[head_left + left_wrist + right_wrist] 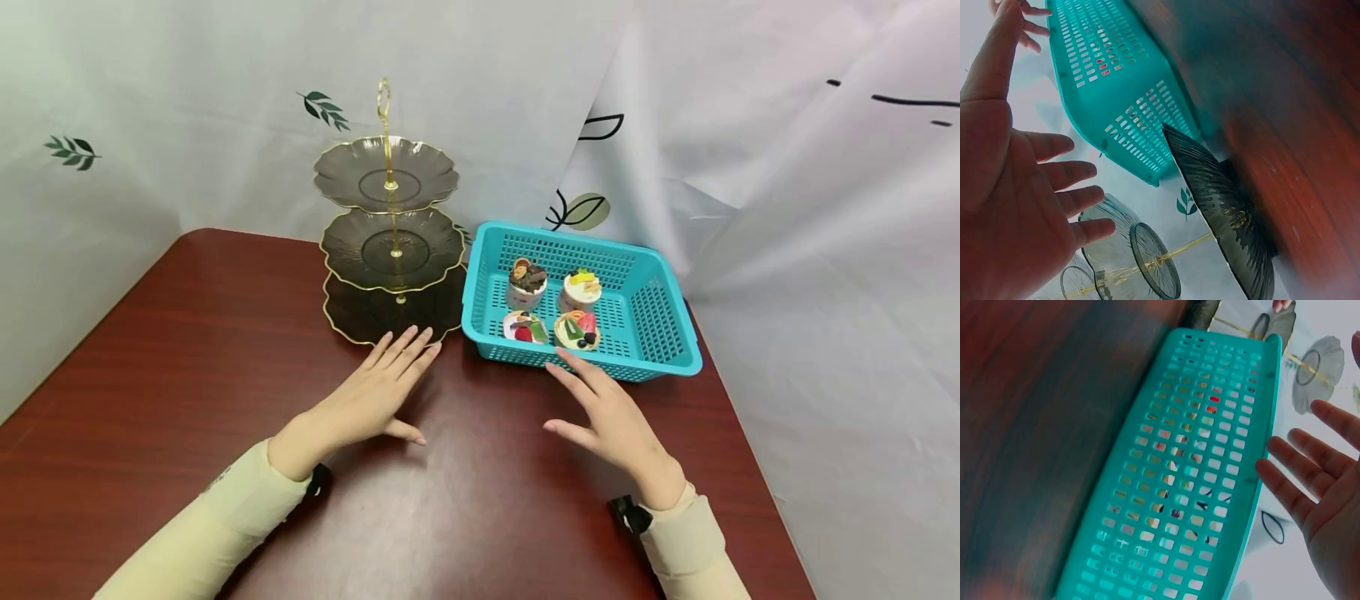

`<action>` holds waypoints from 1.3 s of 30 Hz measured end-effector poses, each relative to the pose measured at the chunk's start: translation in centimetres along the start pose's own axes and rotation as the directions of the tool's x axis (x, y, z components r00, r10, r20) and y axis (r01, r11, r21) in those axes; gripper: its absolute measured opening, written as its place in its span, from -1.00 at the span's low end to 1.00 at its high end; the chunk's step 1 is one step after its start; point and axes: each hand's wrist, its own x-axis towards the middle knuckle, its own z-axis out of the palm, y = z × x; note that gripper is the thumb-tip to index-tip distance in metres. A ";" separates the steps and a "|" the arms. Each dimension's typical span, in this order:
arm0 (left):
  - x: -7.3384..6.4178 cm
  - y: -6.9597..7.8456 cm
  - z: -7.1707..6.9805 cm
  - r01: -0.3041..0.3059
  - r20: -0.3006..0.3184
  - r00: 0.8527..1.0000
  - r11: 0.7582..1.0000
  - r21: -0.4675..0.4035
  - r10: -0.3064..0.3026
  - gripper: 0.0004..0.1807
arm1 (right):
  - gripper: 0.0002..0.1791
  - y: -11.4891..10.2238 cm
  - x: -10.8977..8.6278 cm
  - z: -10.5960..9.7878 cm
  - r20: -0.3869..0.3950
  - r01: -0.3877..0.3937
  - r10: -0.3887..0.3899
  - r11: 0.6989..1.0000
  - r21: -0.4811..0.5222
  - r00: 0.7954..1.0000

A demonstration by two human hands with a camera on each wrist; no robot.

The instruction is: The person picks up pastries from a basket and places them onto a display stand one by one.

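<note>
While both hands hold off the things before them, I'd judge the work to be at its very start: all four cakes sit inside the basket, gathered toward its nine o'clock side, and I see none on any of the three tiers of the stand. Taking twelve as the far side of the table, the stand rises upright at about eleven and the basket lies at about one, close beside it. The left hand has its fingers straight and released, pointing toward one o'clock near the lowest tier. The right hand points toward eleven with its fingers loose and parted, grasping nothing, their tips near the basket's front wall; whether they touch it I can't tell. To my eye, then, handling the cakes remains wholly undone, while stand and basket appear already set out. Under everything, the table is a glossy reddish brown, with a pale sheen toward six o'clock and a rounded corner toward ten. Around it hang whitish sheets, printed with leaves from ten to twelve and falling in soft folds toward two and three.
</note>
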 end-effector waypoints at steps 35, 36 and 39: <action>2.0 0.4 -0.1 -0.077 -0.038 0.997 0.990 -0.119 0.073 0.04 | -0.37 5.8 -0.8 -1.2 -0.184 -0.202 0.198 0.979 -0.002 0.963; 2.3 0.4 -0.1 -0.082 -0.048 0.996 0.989 -0.123 0.077 0.01 | -0.38 5.9 -0.8 -1.2 -0.185 -0.202 0.198 0.979 -0.002 0.962; 3.1 0.5 -0.5 -0.104 -0.081 0.992 0.987 -0.124 0.094 -0.10 | -0.38 6.2 -0.8 -1.3 -0.188 -0.212 0.207 0.977 -0.007 0.960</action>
